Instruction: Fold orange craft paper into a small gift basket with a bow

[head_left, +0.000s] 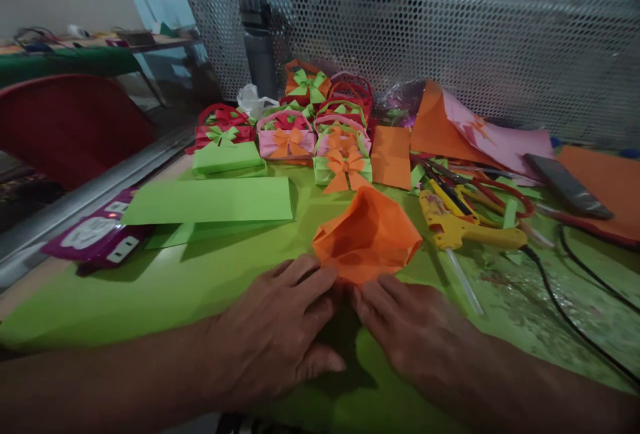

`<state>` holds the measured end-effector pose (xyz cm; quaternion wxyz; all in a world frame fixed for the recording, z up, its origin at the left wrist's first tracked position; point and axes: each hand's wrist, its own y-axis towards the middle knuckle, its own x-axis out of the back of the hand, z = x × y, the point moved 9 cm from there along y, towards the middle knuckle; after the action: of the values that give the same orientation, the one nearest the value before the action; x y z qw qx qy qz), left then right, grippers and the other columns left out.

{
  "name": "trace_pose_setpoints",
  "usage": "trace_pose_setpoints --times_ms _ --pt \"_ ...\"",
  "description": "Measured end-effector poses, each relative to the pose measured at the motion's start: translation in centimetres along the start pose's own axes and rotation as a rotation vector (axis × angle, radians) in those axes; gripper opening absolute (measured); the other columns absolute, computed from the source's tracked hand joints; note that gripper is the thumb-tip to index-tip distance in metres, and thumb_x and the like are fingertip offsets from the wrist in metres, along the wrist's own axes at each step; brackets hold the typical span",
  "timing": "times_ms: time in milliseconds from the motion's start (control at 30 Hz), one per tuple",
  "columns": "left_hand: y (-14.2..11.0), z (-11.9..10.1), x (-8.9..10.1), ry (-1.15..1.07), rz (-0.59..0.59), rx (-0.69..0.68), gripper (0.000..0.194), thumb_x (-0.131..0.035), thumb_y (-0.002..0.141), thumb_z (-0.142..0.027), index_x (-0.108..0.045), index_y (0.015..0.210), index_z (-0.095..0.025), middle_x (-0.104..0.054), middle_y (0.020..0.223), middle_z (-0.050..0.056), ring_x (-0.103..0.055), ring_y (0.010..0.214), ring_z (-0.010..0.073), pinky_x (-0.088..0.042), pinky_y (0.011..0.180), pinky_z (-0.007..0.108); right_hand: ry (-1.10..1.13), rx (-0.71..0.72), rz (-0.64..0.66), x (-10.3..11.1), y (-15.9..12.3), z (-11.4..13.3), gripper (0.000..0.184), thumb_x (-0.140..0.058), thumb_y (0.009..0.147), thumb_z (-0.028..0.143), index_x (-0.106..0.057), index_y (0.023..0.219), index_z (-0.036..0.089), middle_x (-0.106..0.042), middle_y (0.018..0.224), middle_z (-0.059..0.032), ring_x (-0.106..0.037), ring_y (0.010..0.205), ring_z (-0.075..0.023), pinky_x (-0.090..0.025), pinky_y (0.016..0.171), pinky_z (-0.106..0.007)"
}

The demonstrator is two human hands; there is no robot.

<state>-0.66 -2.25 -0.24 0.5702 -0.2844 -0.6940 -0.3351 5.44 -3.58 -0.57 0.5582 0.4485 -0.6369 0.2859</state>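
An open, pouch-like folded orange paper [370,237] rests on the green table top in front of me, its mouth gaping. At its near left edge my left hand [285,324] has its fingers bent onto the paper, thumb stretched out to the right over the table. My right hand [405,321] pinches the near edge a little farther right, fingers closed. The fingertips and the gripped edge are partly hidden. To the right of the paper lies a yellow hot glue gun [465,227] with a clear glue stick [465,281] sticking out.
Small paper bags with bows [287,137] stand in rows behind. Folded green paper [215,201] and a purple power strip [100,227] lie left. Scissors [495,197], a phone [567,184] and a black cord [560,307] are right. A dark bottle [259,47] stands by the perforated metal panel [400,21].
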Motion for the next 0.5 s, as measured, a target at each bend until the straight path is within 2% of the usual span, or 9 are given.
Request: trace_pose_setpoints --times_ms 100,233,500 --pt "-0.1 0.0 0.2 0.014 -0.029 -0.009 0.052 -0.033 0.087 -0.053 -0.058 0.104 -0.011 -0.054 0.108 0.012 -0.045 0.101 0.0287 -0.046 0.078 0.042 -0.027 0.027 0.040 -0.6 -0.6 0.0 0.010 -0.050 0.076 0.011 -0.057 0.082 0.015 -0.058 0.082 -0.0083 -0.047 0.068 -0.0184 -0.034 0.051 -0.030" --pt "-0.4 -0.2 0.6 0.015 -0.075 -0.051 0.053 -0.029 0.090 -0.049 -0.054 0.111 -0.007 -0.055 0.109 0.012 -0.045 0.102 0.0264 -0.043 0.086 0.039 0.035 0.001 0.015 -0.8 -1.7 -0.7 0.015 -0.049 0.076 0.012 -0.057 0.089 0.016 -0.057 0.088 -0.0074 -0.047 0.072 -0.0183 -0.035 0.053 -0.030" --pt "-0.4 0.0 0.5 0.018 -0.052 -0.040 0.052 -0.030 0.090 -0.049 -0.052 0.113 -0.008 -0.054 0.113 0.011 -0.047 0.101 0.0263 -0.046 0.082 0.040 0.060 -0.041 0.034 0.5 -2.0 -1.1 0.016 -0.046 0.080 0.012 -0.056 0.092 0.016 -0.058 0.084 -0.0053 -0.048 0.072 -0.0169 -0.037 0.056 -0.030"
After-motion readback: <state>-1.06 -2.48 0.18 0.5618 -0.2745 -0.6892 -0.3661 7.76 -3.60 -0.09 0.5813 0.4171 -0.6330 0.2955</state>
